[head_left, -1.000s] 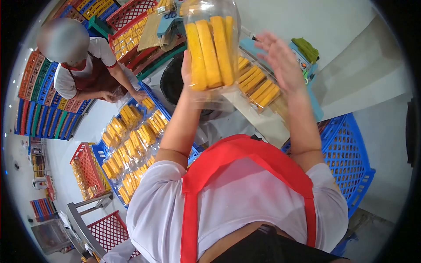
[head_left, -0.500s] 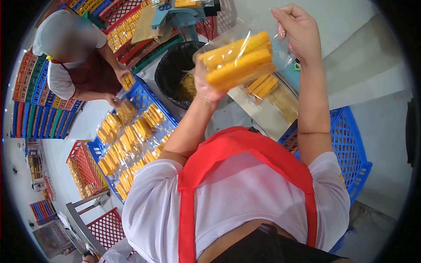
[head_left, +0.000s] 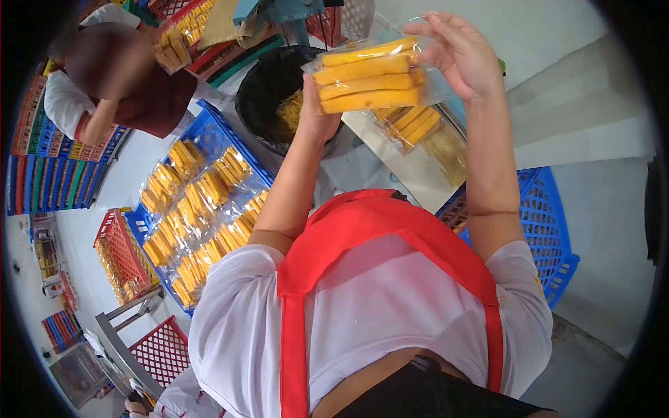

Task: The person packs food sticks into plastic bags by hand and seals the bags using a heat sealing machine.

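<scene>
A clear plastic bag of thick yellow sticks (head_left: 368, 76) is held up in front of me, the sticks lying sideways in a stack. My left hand (head_left: 320, 115) grips the bag's left end, fingers partly hidden behind it. At the other end, my right hand (head_left: 465, 61) has its bent fingers and thumb around the loose plastic. Below the bag, another pack of yellow sticks (head_left: 418, 125) lies on a pale work surface (head_left: 373, 143).
Bagged sticks lie in rows in a blue crate (head_left: 237, 143) at left. Behind it stands a bin with a black liner (head_left: 254, 104), yellow scraps inside. A co-worker (head_left: 150, 101) holds a pack by stacked crates. Another blue crate (head_left: 550, 230) is at right.
The bag has turned more level and its sticks now face me. My right hand has come down and left, closer to the bag. The co-worker has raised a pack away from the blue crate.
</scene>
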Available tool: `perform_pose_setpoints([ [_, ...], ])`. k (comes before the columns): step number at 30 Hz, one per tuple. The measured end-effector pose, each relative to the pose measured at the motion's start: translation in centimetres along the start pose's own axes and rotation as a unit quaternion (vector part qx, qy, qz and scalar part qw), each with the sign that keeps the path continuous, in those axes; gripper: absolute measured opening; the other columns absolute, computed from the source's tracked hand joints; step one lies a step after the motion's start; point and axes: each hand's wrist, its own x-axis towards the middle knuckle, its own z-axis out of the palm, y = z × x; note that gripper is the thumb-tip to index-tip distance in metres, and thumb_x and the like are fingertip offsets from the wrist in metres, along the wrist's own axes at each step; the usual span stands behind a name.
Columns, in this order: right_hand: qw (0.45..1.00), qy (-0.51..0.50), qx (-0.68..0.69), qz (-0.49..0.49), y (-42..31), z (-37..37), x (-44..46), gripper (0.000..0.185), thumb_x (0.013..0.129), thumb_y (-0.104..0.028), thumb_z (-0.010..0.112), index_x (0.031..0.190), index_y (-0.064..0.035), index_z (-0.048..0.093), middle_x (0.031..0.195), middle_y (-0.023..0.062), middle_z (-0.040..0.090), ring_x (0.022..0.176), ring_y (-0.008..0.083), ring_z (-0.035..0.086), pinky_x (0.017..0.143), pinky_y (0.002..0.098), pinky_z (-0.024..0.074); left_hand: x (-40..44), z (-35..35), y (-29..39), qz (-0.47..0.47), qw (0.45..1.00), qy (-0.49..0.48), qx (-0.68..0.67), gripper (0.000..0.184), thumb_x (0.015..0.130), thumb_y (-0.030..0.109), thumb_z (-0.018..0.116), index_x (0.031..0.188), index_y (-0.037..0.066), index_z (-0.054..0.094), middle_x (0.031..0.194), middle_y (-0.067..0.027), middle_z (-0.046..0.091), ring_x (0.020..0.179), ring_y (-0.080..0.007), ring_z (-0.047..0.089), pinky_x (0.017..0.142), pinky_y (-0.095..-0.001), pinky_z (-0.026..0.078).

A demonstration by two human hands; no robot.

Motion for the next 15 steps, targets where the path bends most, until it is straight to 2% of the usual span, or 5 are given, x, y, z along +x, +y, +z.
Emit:
perform_pose_setpoints([
  [7, 0.993, -0.117, 0.013, 0.014, -2.6, 2.4, -3.0, 0.060, 0.078, -0.008, 0.057, 0.128, 0.0013, 0.025, 0.119, 0.0240, 0.041, 0.083, 0.0206, 0.059, 0.061, 0.0249, 0.0505, 0.2, -1.1, 1.8, -0.105, 0.994, -0.003, 0.012, 0.060, 0.086, 0.053, 0.021, 0.123, 0.008, 0.037, 0.124, -0.0082, 0.043, 0.112, -0.0228, 0.043, 0.095, -0.0350, 0.032],
  [10, 0.986, -0.162, -0.004, 0.039, -2.5, 2.1, -4.0, 0.048, 0.078, -0.007, 0.056, 0.121, 0.0035, 0.037, 0.118, 0.0238, 0.042, 0.083, 0.0187, 0.059, 0.064, 0.0250, 0.0500, -0.2, -1.2, 3.0, -0.152, 0.987, -0.048, 0.016, 0.059, 0.087, 0.051, 0.021, 0.128, 0.009, 0.030, 0.128, -0.0072, 0.037, 0.117, -0.0187, 0.038, 0.096, -0.0334, 0.031],
  [12, 0.977, -0.203, -0.054, 0.016, -2.7, 2.7, -4.8, 0.042, 0.079, -0.007, 0.049, 0.119, 0.0030, 0.041, 0.116, 0.0234, 0.045, 0.082, 0.0184, 0.059, 0.067, 0.0260, 0.0484, -0.8, -0.3, 3.2, -0.102, 0.984, -0.063, 0.135, 0.064, 0.086, 0.047, 0.037, 0.134, 0.009, 0.017, 0.131, -0.0052, 0.031, 0.119, -0.0165, 0.033, 0.097, -0.0310, 0.028],
  [13, 0.973, -0.218, -0.077, 0.001, -3.1, 3.0, -5.4, 0.040, 0.080, -0.007, 0.046, 0.119, 0.0024, 0.042, 0.115, 0.0232, 0.047, 0.081, 0.0186, 0.059, 0.068, 0.0266, 0.0476, -0.4, -0.9, 3.6, -0.067, 0.970, -0.199, 0.119, 0.084, 0.076, 0.030, 0.061, 0.135, 0.009, 0.005, 0.131, -0.0044, 0.029, 0.120, -0.0160, 0.030, 0.098, -0.0291, 0.025],
  [15, 0.962, -0.251, -0.103, 0.002, -4.2, 3.3, -6.5, 0.034, 0.076, -0.002, 0.047, 0.110, 0.0020, 0.050, 0.104, 0.0194, 0.053, 0.081, 0.0192, 0.058, 0.071, 0.0275, 0.0454, -0.4, 0.0, 4.9, -0.050, 0.959, -0.185, 0.209, 0.092, 0.069, 0.020, 0.067, 0.135, 0.009, 0.004, 0.130, -0.0053, 0.030, 0.120, -0.0168, 0.030, 0.098, -0.0292, 0.025],
])
